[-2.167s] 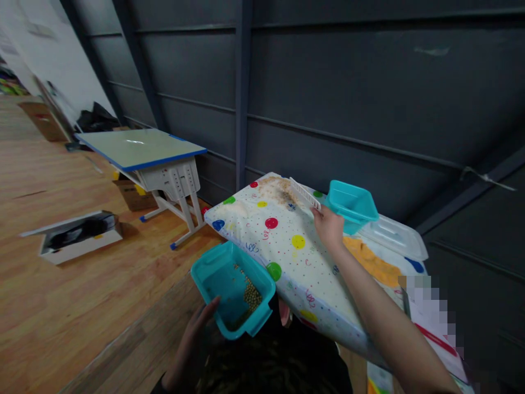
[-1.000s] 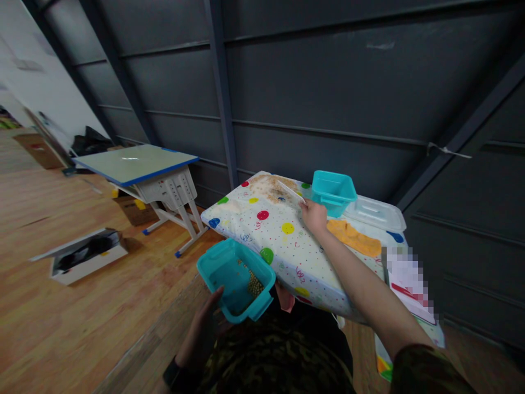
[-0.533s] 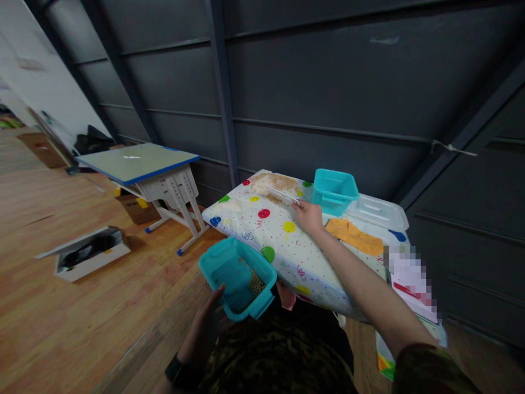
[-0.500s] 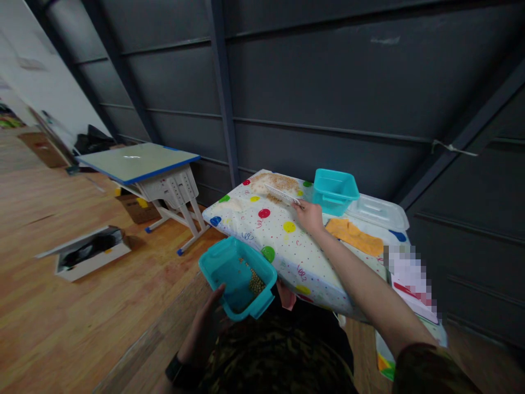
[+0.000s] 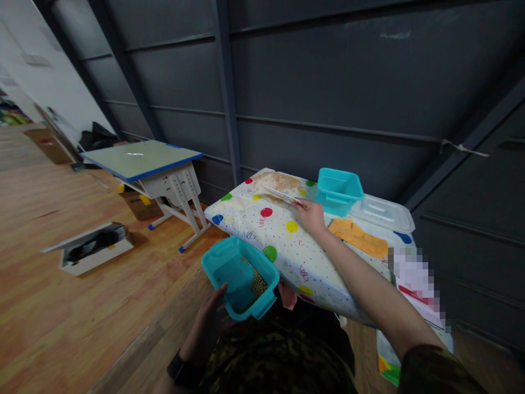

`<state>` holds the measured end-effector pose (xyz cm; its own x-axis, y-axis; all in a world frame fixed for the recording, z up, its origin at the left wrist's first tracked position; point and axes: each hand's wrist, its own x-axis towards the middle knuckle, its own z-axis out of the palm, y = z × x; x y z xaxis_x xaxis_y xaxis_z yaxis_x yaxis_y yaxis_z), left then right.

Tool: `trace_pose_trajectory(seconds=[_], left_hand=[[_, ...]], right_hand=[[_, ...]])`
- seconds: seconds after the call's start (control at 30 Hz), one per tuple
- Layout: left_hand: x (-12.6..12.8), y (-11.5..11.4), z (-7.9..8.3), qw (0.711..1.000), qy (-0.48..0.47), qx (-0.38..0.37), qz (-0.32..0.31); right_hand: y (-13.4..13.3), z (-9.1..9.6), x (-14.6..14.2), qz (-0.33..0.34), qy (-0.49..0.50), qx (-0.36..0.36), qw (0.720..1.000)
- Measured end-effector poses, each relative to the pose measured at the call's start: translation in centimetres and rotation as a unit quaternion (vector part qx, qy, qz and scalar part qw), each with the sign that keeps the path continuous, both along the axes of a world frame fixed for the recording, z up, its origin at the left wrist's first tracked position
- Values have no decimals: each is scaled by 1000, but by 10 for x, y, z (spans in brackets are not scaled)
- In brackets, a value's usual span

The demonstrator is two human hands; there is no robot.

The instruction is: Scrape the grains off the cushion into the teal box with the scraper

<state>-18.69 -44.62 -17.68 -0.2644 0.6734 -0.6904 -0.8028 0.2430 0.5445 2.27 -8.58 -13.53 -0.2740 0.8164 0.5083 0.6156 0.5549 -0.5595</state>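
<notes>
Work on the covered table [image 5: 274,241] looks part-way along: a small heap of round, tan beans [image 5: 258,283] lies in the near tub [image 5: 211,264], gathered toward its right side with a few strays farther off, while a broad patch of fine brownish grains [image 5: 287,179] remains spread over the far left part of the balloon-print cover. A paler, whitish patch [image 5: 233,204] sits nearer the left edge, so judging by how things lie, more is left loose than is in the tub. The right hand [image 5: 310,215] pinches the near right end of a thin white tool [image 5: 281,194], whose far end points left into the grains; the tool shows almost edge-on (whether it touches the cover, I cannot tell). The left hand [image 5: 213,312] grips the near left side of the near tub, thumb over the rim and the other fingers mostly hidden, just off the near edge of the table. That tub is teal, rectangular with rounded corners, tilted so its inside shows, and has a clip-like flap along its near right side. A second teal tub [image 5: 339,189] stands upright on the far right, with a clear lid [image 5: 383,213] and an orange cloth [image 5: 361,238] beside it.
</notes>
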Motion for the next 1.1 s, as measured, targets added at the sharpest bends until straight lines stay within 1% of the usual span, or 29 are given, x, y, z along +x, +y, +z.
trace_pose_trajectory(seconds=[0.13,0.3,0.53,0.7,0.83,0.93,1.1], left_hand=[[6,-3,6,998,67,-15,15],[6,-3,6,998,57,-6,10],[8,-2,4,998,55,3,18],[5,-1,0,998,61,-5,-7],[6,3,-3,998,66,-24,3],[6,5,-7,998,60,-35,11],[-1,4,-16,1000,18,-21,11]], right_hand=[[1,-2,0,15,4,-12,1000],[4,0,-1,14,35,-8,999],[14,4,-6,40,64,-30,997],[11,-2,-3,58,90,-59,992],[11,-3,-3,66,113,-56,990],[11,0,-6,55,94,-52,993],[6,0,-7,57,68,-67,994]])
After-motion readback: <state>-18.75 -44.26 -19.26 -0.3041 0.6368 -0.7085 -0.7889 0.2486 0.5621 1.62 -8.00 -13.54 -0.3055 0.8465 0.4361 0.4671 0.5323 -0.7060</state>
